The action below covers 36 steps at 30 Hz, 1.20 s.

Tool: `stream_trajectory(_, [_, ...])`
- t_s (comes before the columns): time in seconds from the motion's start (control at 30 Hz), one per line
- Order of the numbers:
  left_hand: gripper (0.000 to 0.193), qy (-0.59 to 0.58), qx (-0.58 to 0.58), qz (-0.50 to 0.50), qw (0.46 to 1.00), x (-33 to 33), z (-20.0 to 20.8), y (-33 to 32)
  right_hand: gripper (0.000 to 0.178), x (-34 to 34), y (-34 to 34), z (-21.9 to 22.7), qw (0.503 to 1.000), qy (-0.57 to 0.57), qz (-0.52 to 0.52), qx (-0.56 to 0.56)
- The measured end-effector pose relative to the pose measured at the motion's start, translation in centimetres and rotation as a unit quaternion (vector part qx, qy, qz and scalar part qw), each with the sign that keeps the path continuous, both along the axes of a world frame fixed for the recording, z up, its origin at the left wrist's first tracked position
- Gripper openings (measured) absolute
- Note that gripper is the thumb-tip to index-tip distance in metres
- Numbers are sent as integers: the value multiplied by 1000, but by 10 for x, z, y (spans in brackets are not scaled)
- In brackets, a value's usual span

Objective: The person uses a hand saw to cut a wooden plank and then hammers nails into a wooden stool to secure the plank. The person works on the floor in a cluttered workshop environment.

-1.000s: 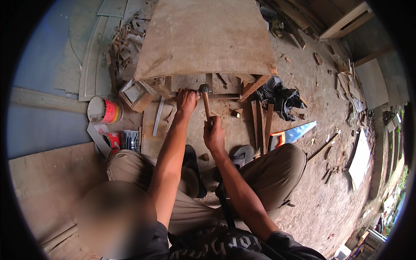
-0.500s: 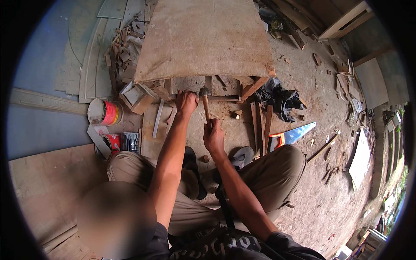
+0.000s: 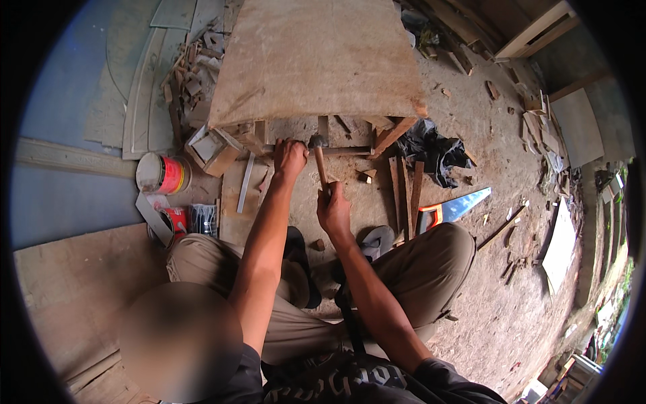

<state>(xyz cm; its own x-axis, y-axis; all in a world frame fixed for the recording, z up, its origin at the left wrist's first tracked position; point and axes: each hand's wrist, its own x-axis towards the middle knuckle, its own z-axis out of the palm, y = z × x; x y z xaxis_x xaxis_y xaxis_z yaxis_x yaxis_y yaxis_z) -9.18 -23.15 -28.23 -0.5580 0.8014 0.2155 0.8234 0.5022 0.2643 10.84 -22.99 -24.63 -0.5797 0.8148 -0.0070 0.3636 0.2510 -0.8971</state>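
Observation:
A hammer with a wooden handle is gripped in my right hand, its dark head pointing away from me. The head rests close to the right side of my left hand, by the lower wooden rail of a box-like wooden frame. Curled fingers close my left hand at that rail; whatever is between them is hidden. Above both hands spreads the frame's plywood panel. A wooden leg stands at its right corner.
On the right lie a handsaw, wood strips and a black plastic bag. Paint cans and a scrap pile stand on the left. A pale strip and a small wood block lie on the floor nearby.
My right hand and the hammer have shifted very slightly, the hammer head staying beside my left hand. My left hand keeps its place at the rail.

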Motion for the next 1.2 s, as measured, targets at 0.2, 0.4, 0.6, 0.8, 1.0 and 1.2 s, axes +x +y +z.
stream_trajectory(0.2, [8, -8, 24, -5, 1000, -2, -2, -3, 21, 0, -6, 4, 1000, 12, -4, -1])
stream_trajectory(0.4, [8, -18, -20, -9, 1000, -1, 0, 0, 21, 1, -5, 6, 1000, 15, 9, -2])
stream_trajectory(0.6, [18, 72, -101, -37, 992, -19, 0, -13, 22, -4, -10, 12, 998, 54, -29, -6])
stream_trajectory(0.8, [35, 15, -275, -94, 957, -31, 37, -15, 20, 2, -13, -10, 995, 12, -8, 100])
stream_trajectory(1.0, [32, 10, -267, -95, 959, -33, 38, -24, 25, -11, -16, 1, 995, 13, 23, 93])
stream_trajectory(1.2, [26, 12, -240, -91, 966, -31, 26, -20, 23, -8, -9, -7, 996, -20, 19, 80])
